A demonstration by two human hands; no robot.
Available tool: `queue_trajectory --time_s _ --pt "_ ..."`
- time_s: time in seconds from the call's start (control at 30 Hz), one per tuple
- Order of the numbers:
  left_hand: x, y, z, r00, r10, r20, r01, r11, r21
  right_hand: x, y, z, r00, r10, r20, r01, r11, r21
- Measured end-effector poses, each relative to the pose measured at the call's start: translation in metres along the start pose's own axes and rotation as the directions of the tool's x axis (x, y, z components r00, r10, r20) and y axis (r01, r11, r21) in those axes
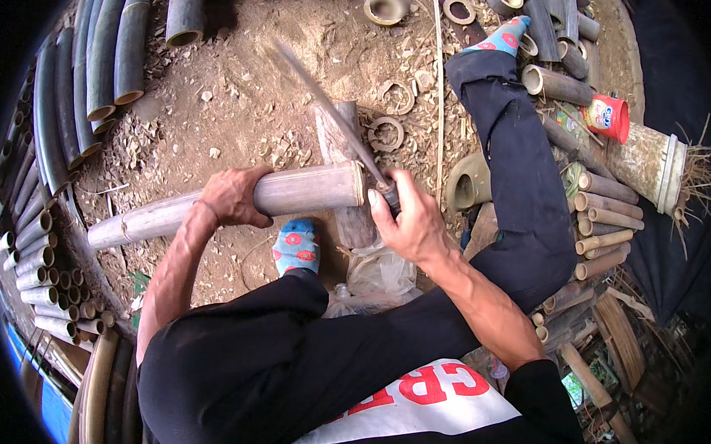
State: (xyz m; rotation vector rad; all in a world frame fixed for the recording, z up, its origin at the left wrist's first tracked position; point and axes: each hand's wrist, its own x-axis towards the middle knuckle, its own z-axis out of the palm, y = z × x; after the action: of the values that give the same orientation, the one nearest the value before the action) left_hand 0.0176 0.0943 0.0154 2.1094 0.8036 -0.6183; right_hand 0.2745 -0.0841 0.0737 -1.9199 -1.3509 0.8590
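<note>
My left hand [234, 197] wraps over a thick bamboo pole [313, 190] lying nearly level in front of me. The pole's cut right end crosses a short wooden log [334, 130] on the ground, and its left end reaches toward the stacked bamboo. In my right hand [411, 224] is the dark handle of a long-bladed knife [336, 119]. Its blade slants up and to the left beyond the pole's right end, with the tip blurred. Whether the blade touches the pole's rim, I cannot tell.
Bamboo poles [109, 45] lie in rows at the left. Cut bamboo rings [386, 134] and chips litter the dirt. Short bamboo lengths [606, 213], a red container [607, 118] and a pale bucket [651, 167] stand at the right. Clear plastic [381, 272] lies by my left foot.
</note>
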Motion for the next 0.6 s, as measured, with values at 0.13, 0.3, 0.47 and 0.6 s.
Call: queue_trajectory --time_s 0.13,0.3,0.47,0.6 --pt "0.001 0.006 -0.002 0.997 -0.053 0.048 0.052 0.998 0.021 -0.003 0.002 0.005 0.93 -0.294 -0.22 0.294 0.955 -0.036" --pt "-0.005 0.011 0.005 0.998 -0.03 -0.058 0.031 0.999 0.015 -0.012 0.036 0.011 0.957 0.232 0.173 -0.216 0.971 -0.106" --pt "-0.015 0.007 0.029 0.95 0.043 -0.31 -0.014 0.995 0.094 -0.002 -0.005 0.005 0.954 -0.223 -0.201 0.235 0.971 0.034" --pt "-0.011 0.014 0.033 0.916 0.069 -0.395 -0.013 0.99 0.143 -0.002 0.039 0.009 0.966 0.184 0.183 -0.144 0.967 -0.21"
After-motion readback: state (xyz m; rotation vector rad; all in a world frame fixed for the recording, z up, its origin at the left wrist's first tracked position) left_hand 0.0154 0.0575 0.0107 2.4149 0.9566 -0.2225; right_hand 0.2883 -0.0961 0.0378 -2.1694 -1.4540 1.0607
